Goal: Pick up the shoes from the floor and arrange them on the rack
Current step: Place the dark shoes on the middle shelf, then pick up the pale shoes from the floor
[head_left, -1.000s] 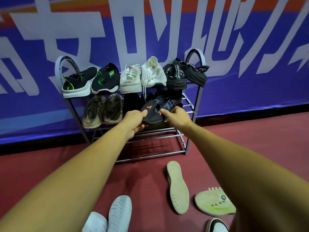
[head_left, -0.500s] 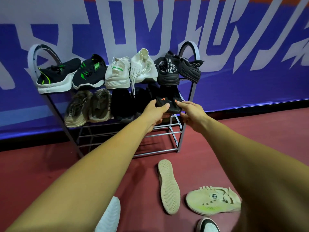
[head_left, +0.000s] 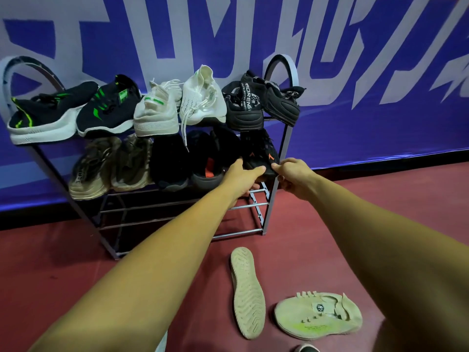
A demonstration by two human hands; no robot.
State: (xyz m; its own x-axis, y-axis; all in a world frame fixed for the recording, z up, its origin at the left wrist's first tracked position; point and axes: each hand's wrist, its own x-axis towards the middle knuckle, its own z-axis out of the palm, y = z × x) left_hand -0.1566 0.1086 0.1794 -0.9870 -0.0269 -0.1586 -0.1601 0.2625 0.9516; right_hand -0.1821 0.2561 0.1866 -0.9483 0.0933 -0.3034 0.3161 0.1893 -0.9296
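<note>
A black shoe with orange marks (head_left: 261,154) sits at the right end of the metal rack's (head_left: 284,148) middle shelf. My left hand (head_left: 241,176) grips its heel from the left, thumb on top. On the right side of that heel, my right hand (head_left: 291,175) pinches the edge. On the red floor lie two pale cream shoes: one sole-up (head_left: 247,292), one on its side (head_left: 318,315). The top shelf holds black-green, white and black pairs; the middle shelf also holds tan and black shoes.
The rack's two lower shelves (head_left: 177,219) are bare bars. A blue and white banner wall (head_left: 355,72) stands right behind the rack. The toe of another shoe (head_left: 307,348) shows at the bottom edge. Open red floor (head_left: 380,199) lies right of the rack.
Both hands have pushed the black orange-marked shoe further back onto the middle shelf's right end. The view has shifted closer to the rack and slightly left.
</note>
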